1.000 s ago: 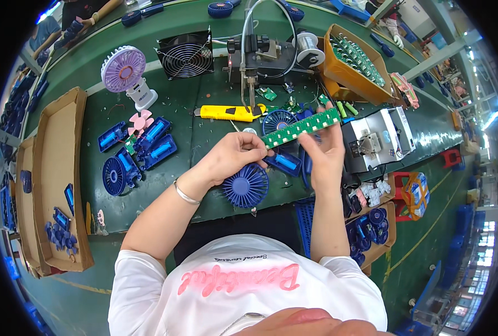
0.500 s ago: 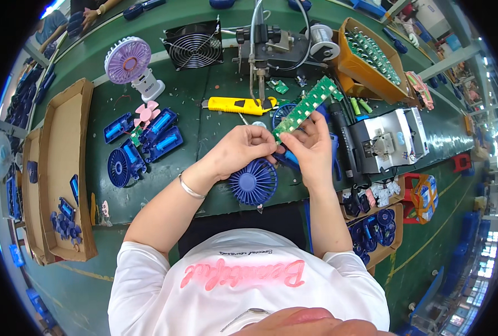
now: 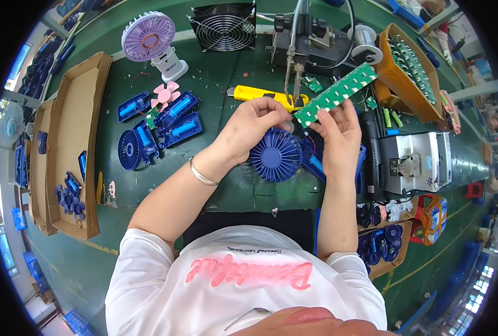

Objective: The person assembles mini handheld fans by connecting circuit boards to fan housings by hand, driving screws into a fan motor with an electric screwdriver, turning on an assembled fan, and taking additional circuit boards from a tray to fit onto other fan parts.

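My right hand [image 3: 340, 137] pinches a long green circuit board strip [image 3: 338, 94] near its lower end; the strip slants up to the right and carries a row of small pale parts. My left hand [image 3: 257, 126] is closed, thumb against fingertips, just left of the strip's lower end; whatever it pinches is too small or hidden to name. Below the hands sits a round blue fan head [image 3: 276, 155]. Beside it, partly covered by my right hand, lies an open blue fan housing [image 3: 315, 162] with a wire. A yellow utility knife [image 3: 263, 95] lies behind my left hand.
A soldering stand [image 3: 297, 73] with a solder spool [image 3: 366, 45] rises behind the strip. Opened blue fan housings [image 3: 183, 127] and a purple-white fan [image 3: 148, 38] lie left. Cardboard trays [image 3: 72, 145] flank the bench; a box of circuit boards [image 3: 391, 73] and a white device [image 3: 408, 157] stand right.
The circuit board strip has swung to a flatter slant and shows more of its face. My left hand has drawn a little apart from its lower end. The whole view has shifted.
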